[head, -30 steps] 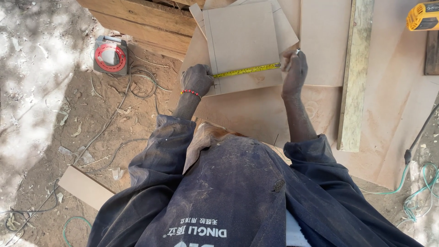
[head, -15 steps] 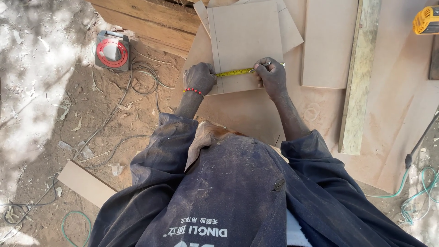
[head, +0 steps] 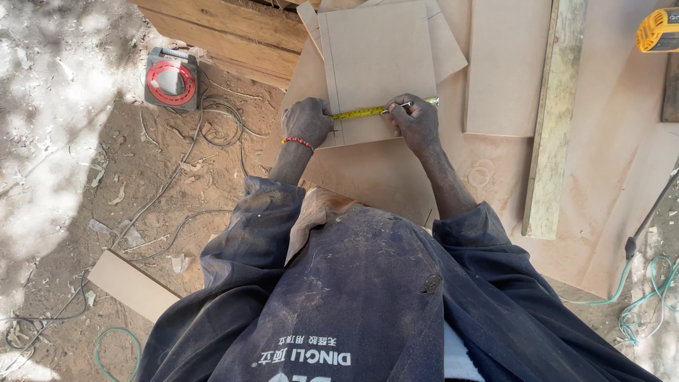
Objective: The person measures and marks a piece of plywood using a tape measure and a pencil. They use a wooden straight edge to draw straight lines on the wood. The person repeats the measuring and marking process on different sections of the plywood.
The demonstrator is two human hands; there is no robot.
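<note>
A square brown board [head: 378,64] lies on a bigger sheet [head: 368,177] in front of me. A yellow tape measure blade [head: 357,112] is stretched across the board's near part. My left hand [head: 308,122], with a red bead bracelet at the wrist, presses down and holds the blade's left end near the board's left edge. My right hand [head: 416,122] rests on the blade further right and pinches a thin pen [head: 402,106] whose tip lies on the tape. My dusty dark blue overalls fill the lower frame.
A red and grey cable reel [head: 170,78] sits on the dirt at left, with cables trailing. Wooden planks [head: 226,28] lie at the top, a long timber strip [head: 552,120] at right, a yellow power tool [head: 658,30] top right, and a board offcut [head: 131,283] lower left.
My right hand has slid left along the tape, from the board's right edge to near its middle. The left hand has stayed on the tape's left end.
</note>
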